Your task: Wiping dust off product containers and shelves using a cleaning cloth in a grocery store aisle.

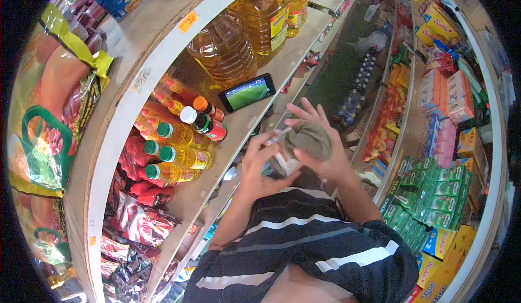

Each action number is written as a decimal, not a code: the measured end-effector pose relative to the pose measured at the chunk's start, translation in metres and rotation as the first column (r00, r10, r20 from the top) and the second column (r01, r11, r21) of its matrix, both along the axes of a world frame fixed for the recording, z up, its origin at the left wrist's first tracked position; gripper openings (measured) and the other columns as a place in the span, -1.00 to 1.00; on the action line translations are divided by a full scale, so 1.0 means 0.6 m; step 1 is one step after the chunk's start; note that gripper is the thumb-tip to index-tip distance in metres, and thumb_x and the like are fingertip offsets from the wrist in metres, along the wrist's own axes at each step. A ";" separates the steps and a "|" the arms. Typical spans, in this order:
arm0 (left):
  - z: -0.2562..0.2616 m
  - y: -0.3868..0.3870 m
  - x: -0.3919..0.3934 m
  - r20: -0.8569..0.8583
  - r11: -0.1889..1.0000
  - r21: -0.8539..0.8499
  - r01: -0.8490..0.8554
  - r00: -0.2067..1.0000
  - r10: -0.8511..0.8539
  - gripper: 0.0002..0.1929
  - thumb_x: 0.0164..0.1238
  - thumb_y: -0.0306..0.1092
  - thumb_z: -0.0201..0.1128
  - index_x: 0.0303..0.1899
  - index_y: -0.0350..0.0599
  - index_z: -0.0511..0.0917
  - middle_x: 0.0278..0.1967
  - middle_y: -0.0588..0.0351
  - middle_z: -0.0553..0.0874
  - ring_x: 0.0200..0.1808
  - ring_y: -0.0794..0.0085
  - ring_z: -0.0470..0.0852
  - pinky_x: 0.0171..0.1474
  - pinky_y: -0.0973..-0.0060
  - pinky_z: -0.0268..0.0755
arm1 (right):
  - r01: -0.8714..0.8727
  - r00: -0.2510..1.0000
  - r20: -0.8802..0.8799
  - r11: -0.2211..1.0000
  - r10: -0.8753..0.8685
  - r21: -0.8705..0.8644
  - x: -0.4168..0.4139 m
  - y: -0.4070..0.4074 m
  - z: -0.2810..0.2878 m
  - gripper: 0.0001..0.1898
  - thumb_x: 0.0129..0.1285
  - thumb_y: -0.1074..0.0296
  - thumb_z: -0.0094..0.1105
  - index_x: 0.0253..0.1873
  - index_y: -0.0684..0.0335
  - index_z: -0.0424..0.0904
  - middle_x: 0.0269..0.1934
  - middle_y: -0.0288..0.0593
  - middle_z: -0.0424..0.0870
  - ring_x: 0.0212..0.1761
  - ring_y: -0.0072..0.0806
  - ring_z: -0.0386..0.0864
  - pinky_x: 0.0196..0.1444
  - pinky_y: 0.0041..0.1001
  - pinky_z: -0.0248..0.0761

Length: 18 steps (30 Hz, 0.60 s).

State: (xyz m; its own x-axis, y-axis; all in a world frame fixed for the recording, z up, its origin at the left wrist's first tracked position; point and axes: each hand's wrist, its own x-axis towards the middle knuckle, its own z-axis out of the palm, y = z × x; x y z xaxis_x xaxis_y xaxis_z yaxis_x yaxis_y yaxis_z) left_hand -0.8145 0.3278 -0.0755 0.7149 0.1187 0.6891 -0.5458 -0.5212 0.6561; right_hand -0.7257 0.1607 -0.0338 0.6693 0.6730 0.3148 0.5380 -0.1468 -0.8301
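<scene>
In the middle of the head view, my left hand [255, 166] grips a small clear container with a pale label [287, 162], which looks like a jar. A grey-brown cloth [309, 139] is bunched in my right hand [331, 160], against the top of that container. The fingers of my right hand are spread and slightly blurred. What the container holds cannot be made out. On the shelf just beyond my hands, a smartphone [247, 93] leans with a green picture on its screen.
The shelf [228, 156] on the left carries large oil jugs [224, 46], green-capped bottles [185, 156], a dark white-capped sauce bottle [203, 123] and red packets [148, 223]. Along the right, another shelf holds green cartons [447, 193] and yellow boxes [439, 28]. Dark bottles [358, 87] stand low between them.
</scene>
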 end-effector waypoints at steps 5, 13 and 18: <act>0.030 0.004 0.003 -0.124 0.971 -0.019 0.238 0.963 -0.239 -0.29 -0.37 -0.18 0.65 0.00 -0.06 0.58 -0.06 -0.09 0.62 -0.12 0.11 0.65 -0.05 0.31 0.52 | -0.240 0.525 -0.625 0.805 0.578 0.543 0.034 -0.030 -0.019 -0.15 0.10 0.23 0.32 0.46 0.37 0.10 0.47 -0.16 0.15 0.34 -0.43 0.36 0.36 -0.40 0.19; 0.016 -0.039 0.095 0.104 0.841 -0.312 0.442 0.896 -0.432 -0.10 -0.29 -0.27 0.67 0.18 -0.17 0.31 0.08 -0.23 0.50 0.12 0.00 0.55 0.20 0.11 0.36 | -0.016 0.339 -0.807 0.860 0.484 0.510 0.047 0.039 -0.160 -0.24 0.32 -0.23 -0.04 0.39 0.30 0.23 0.48 0.06 0.06 0.34 -0.20 0.38 0.35 -0.19 0.26; 0.030 -0.058 0.183 0.185 0.981 0.041 0.190 0.963 -0.195 -0.13 -0.15 -0.31 0.63 0.22 0.01 0.22 0.18 -0.29 0.38 0.18 -0.12 0.51 0.21 0.06 0.41 | 0.358 0.296 -0.630 0.528 0.718 0.770 0.094 -0.004 -0.095 -0.25 0.37 -0.27 -0.23 0.50 0.10 0.02 0.51 -0.05 0.00 0.53 -0.17 0.02 0.50 -0.14 -0.02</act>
State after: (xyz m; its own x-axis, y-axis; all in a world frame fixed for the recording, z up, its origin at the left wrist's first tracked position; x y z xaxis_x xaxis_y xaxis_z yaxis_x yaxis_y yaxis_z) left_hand -0.7048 0.2928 -0.0573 0.5807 -0.0258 0.8137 -0.7492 -0.4079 0.5218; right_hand -0.6696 0.1582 -0.0911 0.7179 0.6931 0.0651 -0.6282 0.6853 -0.3683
